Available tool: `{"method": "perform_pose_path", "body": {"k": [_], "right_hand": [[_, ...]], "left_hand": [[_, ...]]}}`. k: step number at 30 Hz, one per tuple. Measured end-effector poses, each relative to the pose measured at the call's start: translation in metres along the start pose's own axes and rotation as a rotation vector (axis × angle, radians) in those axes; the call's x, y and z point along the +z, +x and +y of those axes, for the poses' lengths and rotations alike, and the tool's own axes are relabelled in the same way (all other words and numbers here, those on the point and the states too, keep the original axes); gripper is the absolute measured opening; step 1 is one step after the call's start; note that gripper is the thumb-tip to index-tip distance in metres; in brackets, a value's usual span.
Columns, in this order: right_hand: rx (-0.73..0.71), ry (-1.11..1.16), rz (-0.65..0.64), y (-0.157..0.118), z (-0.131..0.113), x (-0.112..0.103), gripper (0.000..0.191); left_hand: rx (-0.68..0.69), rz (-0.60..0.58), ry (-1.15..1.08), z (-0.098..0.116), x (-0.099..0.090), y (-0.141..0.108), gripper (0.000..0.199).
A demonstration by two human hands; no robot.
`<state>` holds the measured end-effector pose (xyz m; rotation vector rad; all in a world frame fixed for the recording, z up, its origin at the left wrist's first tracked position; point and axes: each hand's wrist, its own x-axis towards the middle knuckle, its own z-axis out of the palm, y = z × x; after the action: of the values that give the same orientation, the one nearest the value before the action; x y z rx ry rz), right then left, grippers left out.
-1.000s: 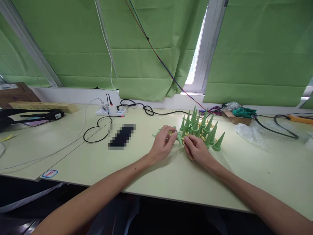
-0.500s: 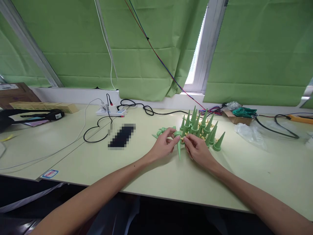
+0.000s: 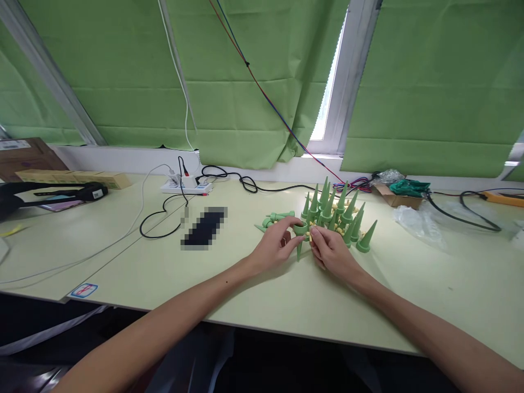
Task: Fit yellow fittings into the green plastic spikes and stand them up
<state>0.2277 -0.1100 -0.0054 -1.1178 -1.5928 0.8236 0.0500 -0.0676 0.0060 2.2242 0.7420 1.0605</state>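
Note:
My left hand [image 3: 271,245] is closed on a green plastic spike [image 3: 301,230], thumb and fingers around its wide collar. The spike's tip points down and its open end faces up towards me. Close beside it, my right hand [image 3: 332,250] pinches a small pale-yellow piece [image 3: 310,238] between thumb and fingers; its exact kind is too small to make out. Behind the right hand, several green cones [image 3: 327,206] stand points up, with small yellow pieces [image 3: 338,230] scattered among them. Several more green spikes [image 3: 282,215] lie on their sides behind my left hand.
A blurred dark object [image 3: 204,228] lies on the table [image 3: 254,295] to the left. Farther back are a power strip [image 3: 186,187] and black cables [image 3: 248,183]. At the right stand a small cardboard box [image 3: 397,197] and crumpled clear plastic [image 3: 420,224].
The spike in my left hand has tilted so that its open end shows more. The yellow piece in my right hand has come into clearer view beside the collar.

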Motion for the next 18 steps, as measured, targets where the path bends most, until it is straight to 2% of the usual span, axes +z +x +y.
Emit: {"method": "perform_pose_path", "body": {"k": [5,11,15,18], "right_hand": [[0.020,0.044,-0.002,-0.0005,-0.0011,0.0008,0.049],[-0.032,0.004,0.038,0.0004,-0.0011,-0.0002,0.047],[-0.060,-0.009,0.054,-0.0001,-0.0010,-0.0018,0.040],[-0.077,-0.027,0.050,-0.0006,-0.0011,-0.0020,0.037]], "left_hand": [[-0.026,-0.003,0.020,0.0015,0.0003,-0.0012,0.029],[-0.118,0.063,-0.073,0.0026,0.0012,-0.0005,0.043],[-0.196,0.082,-0.172,-0.0003,0.0005,0.0015,0.035],[-0.271,0.024,-0.311,-0.0038,-0.0003,0.0044,0.030]]}}
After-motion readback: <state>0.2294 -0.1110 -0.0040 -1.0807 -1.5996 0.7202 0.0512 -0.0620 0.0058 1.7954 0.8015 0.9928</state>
